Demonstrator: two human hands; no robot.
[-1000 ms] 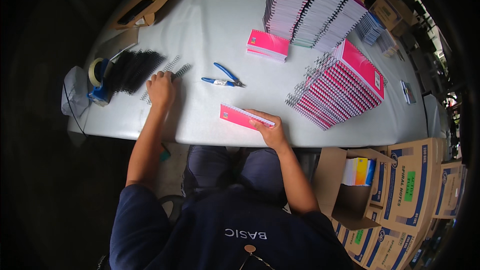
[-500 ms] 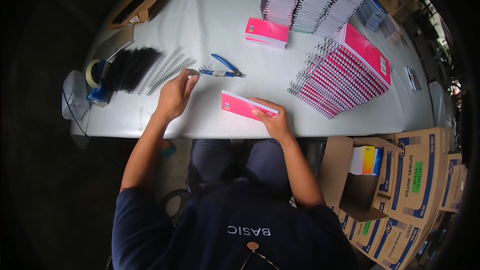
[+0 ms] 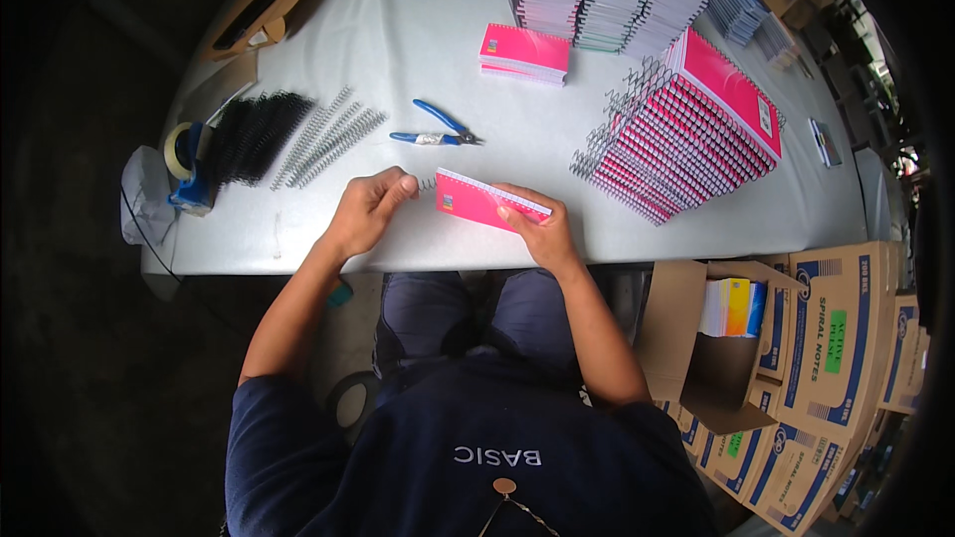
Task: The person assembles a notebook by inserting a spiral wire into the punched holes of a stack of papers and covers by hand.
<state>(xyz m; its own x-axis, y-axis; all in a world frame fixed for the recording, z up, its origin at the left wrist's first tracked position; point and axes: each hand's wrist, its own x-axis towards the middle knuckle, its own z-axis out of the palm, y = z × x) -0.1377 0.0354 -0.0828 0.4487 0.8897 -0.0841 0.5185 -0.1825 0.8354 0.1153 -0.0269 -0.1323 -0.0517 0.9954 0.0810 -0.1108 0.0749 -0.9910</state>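
At near centre, pinching wire coil [image 3: 428,184] in left hand [image 3: 370,209], gripping pink notepad [image 3: 470,201] by right end in right hand [image 3: 544,229], apparently leaving left end clear.

A pink oblong notepad [image 3: 470,201] is held aslant, a wire coil [image 3: 428,184] at its left end.

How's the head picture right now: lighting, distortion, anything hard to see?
Head view: left side nearly black; strong light at the upper right rim; cartons at lower right bend with the fisheye; pink pad in the right hand is clear, but the thin coil at the left hand is hard to trace.
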